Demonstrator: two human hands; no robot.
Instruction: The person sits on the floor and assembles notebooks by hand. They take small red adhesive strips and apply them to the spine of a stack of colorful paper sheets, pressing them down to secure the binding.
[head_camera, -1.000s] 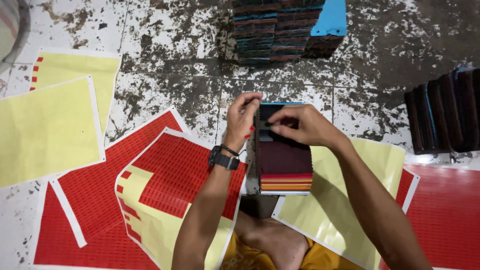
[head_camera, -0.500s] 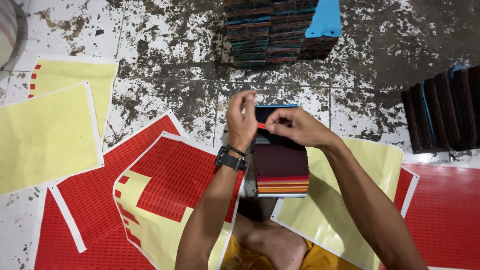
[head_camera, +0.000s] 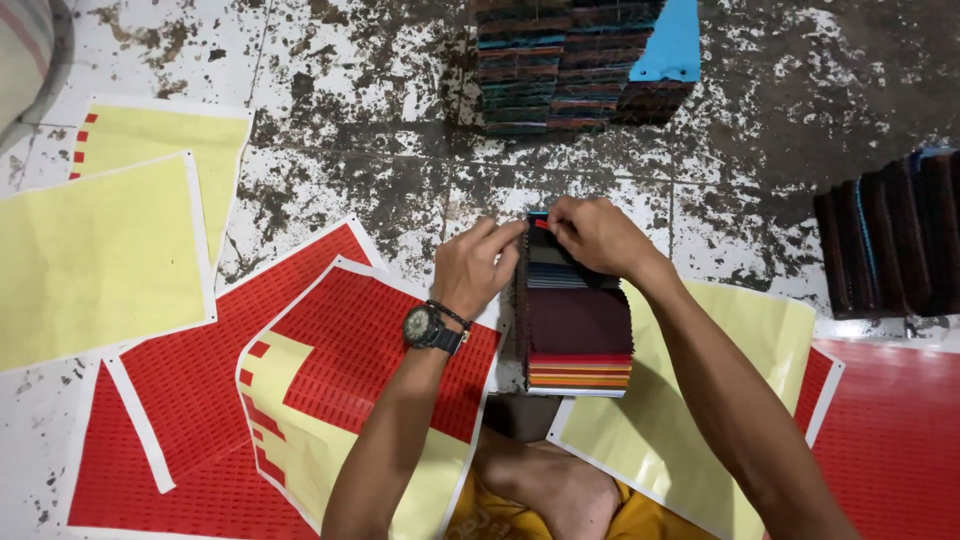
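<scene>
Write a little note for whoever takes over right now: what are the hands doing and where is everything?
Left hand: fingertips on the top edge of the fabric swatch stack, steadying it; wristwatch on that wrist.
Right hand: pinching a small red sticker at the stack's top edge.
Things: red sticker sheets lie left of the stack, partly peeled to yellow backing; plain yellow backing sheets further left.
Done: more swatch stacks sit ahead and another row to the right.
Left: the sticker is not yet pressed flat.
</scene>
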